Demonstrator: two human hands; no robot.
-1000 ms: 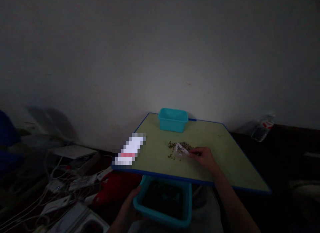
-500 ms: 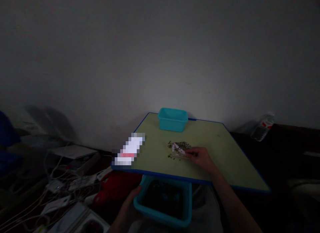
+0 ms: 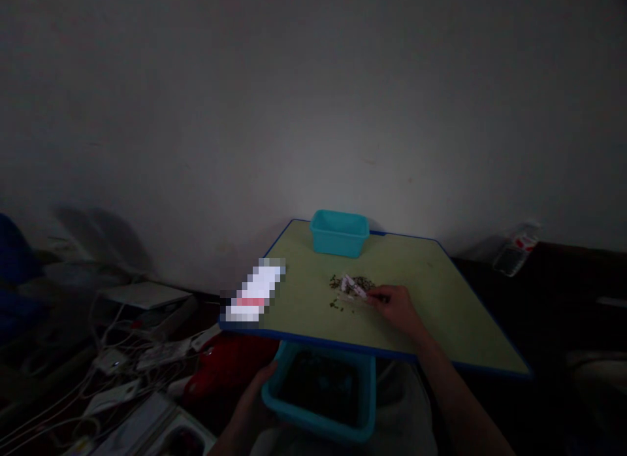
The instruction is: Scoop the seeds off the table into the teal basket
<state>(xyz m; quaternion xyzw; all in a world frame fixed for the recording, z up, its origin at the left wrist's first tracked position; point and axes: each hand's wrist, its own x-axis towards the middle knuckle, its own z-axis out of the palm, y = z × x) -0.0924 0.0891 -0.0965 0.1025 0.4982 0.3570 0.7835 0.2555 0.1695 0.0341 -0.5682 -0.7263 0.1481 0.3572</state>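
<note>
My left hand (image 3: 255, 396) is wrapped round the left side of a turquoise plastic basin (image 3: 368, 404) just below the table's front edge. Dark contents fill its bottom, too dim to make out. Over the table, my right hand (image 3: 396, 306) pinches the near right end of a small, partly clear plastic packet (image 3: 354, 287) with white and pink markings. Under and around the packet lie several small dark bits (image 3: 363, 281), like seeds or dried pieces, some scattered towards the left front.
A second turquoise basin (image 3: 339, 242) stands at the back of the blue-edged table (image 3: 416, 266). A blurred-out bright phone-like slab (image 3: 257, 293) lies at the left edge. Tangled cables and white power strips (image 3: 161, 355) crowd the floor on the left, beside red cloth (image 3: 230, 364).
My right hand has shifted slightly right, and the packet has turned and moved a little with it over the dark bits. My left hand and the held basin stay put.
</note>
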